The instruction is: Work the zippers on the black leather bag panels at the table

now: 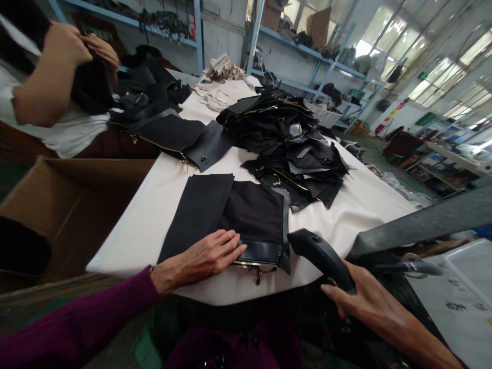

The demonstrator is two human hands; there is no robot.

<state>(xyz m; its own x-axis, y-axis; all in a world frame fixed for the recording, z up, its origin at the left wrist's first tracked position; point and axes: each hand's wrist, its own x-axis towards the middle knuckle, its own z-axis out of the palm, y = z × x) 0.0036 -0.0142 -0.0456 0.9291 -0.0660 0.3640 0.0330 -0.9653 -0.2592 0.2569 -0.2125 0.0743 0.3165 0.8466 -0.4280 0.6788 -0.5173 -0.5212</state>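
Note:
My left hand lies flat, fingers stretched out, across the lower edge of a black zippered bag panel on the table. This edge has a glossy strip, a gold zipper and a hanging zipper pull. Flat black sheets lie at the panel's left, partly under my hand. My right hand is wrapped round the handle of a black, curved handheld tool, whose exact kind I cannot make out. The tool's head is just right of the panel, apart from it.
Behind the panel is a heap of black zippered pieces on the white-covered table. More pieces lie at the left, near another person's hands. A cardboard box stands left; a metal bar crosses at right.

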